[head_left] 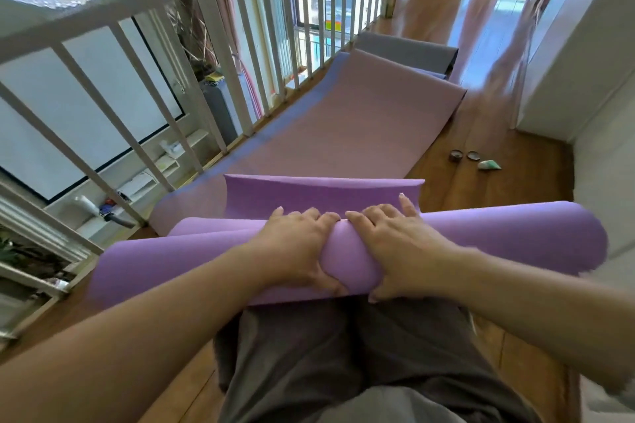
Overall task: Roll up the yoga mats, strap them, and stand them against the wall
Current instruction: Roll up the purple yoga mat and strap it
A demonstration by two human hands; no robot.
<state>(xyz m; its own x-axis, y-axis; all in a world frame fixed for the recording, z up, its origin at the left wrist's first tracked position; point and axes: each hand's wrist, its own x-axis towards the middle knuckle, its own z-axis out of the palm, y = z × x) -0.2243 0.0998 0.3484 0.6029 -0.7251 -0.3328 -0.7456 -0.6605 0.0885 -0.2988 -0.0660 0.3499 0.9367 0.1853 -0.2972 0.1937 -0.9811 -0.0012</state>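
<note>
Fingers (302,216) of the left hand (295,247) and right hand (398,244) grip the rolled purple mat (498,237), thumbs underneath

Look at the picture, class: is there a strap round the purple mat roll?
No: the purple mat roll shows no strap, only the left hand and right hand gripping its middle.

Head-worn view, close, steeply downward
</note>
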